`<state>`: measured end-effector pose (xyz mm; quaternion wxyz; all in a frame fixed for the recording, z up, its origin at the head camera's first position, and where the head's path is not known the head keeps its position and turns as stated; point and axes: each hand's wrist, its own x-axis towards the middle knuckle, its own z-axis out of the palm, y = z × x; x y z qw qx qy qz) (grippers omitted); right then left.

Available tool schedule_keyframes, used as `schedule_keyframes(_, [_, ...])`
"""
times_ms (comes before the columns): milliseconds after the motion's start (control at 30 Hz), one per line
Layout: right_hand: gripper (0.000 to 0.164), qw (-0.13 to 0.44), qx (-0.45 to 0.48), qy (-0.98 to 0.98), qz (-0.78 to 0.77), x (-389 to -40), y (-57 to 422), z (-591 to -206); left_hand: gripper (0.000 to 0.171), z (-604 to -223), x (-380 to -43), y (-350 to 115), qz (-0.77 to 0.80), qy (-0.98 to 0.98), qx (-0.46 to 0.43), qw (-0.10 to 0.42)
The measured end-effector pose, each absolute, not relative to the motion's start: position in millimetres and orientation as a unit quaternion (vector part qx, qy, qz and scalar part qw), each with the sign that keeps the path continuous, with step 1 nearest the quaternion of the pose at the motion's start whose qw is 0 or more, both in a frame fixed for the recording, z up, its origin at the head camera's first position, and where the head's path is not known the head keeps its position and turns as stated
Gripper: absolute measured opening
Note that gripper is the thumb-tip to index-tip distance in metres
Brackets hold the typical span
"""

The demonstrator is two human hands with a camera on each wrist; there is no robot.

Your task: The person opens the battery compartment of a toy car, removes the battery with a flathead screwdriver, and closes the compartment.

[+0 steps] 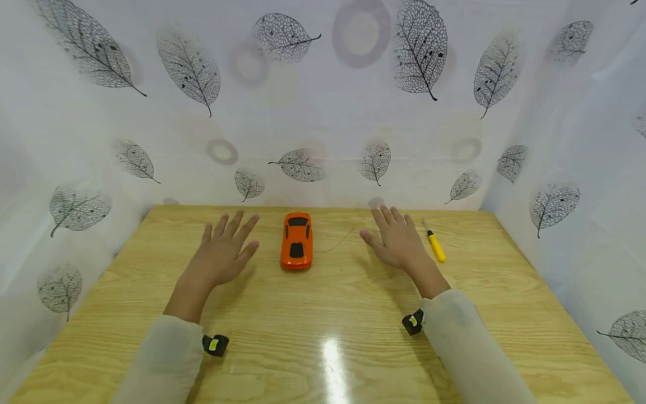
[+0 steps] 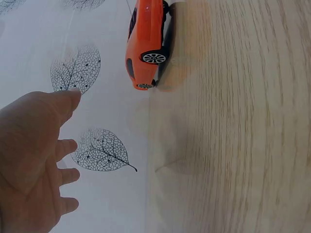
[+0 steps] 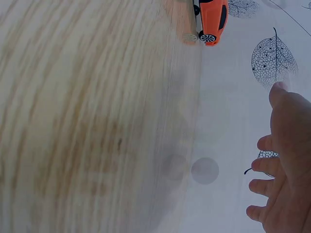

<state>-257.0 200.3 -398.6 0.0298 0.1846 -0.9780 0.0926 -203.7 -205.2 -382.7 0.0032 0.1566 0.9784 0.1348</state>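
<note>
An orange toy car (image 1: 296,241) with dark windows stands on the wooden table between the two hands; its spoked wheels show in both wrist views. To its left, my left hand (image 1: 222,252) is held above the table, fingers spread and palm down, holding nothing. My right hand (image 1: 398,238) hovers on the other side with its fingers extended and the thumb apart, also holding nothing. Just right of that hand lies a screwdriver (image 1: 436,245) with a yellow handle, its thin shaft pointing away from me. Neither hand touches the car.
The wooden tabletop (image 1: 282,325) reaches back to a white sheet (image 1: 323,112) printed with grey leaves, which also encloses both sides. A thin dark line (image 1: 339,242) curves over the table right of the car. Light sleeves cover both forearms, with a small black camera at each wrist.
</note>
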Motion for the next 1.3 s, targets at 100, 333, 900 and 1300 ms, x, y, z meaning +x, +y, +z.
schedule_keyframes(100, [0.082, 0.027, 0.192, -0.975, 0.109, -258, 198, -398, 0.065, -383, -206, -205, 0.134, 0.977, 0.166, 0.002])
schedule_keyframes(333, [0.081, 0.003, 0.228, -0.959, 0.171, -260, 188, -400, 0.064, -382, -220, -202, 0.113, 0.975, 0.191, -0.002])
schedule_keyframes(900, [0.088, -0.057, 0.275, -0.944, 0.174, -260, 143, -405, 0.057, -397, -275, -188, 0.168, 0.958, 0.228, 0.038])
schedule_keyframes(1300, [0.096, -0.095, 0.289, -0.932, 0.195, -256, 112, -414, 0.052, -416, -300, -163, 0.278, 0.931, 0.225, 0.07])
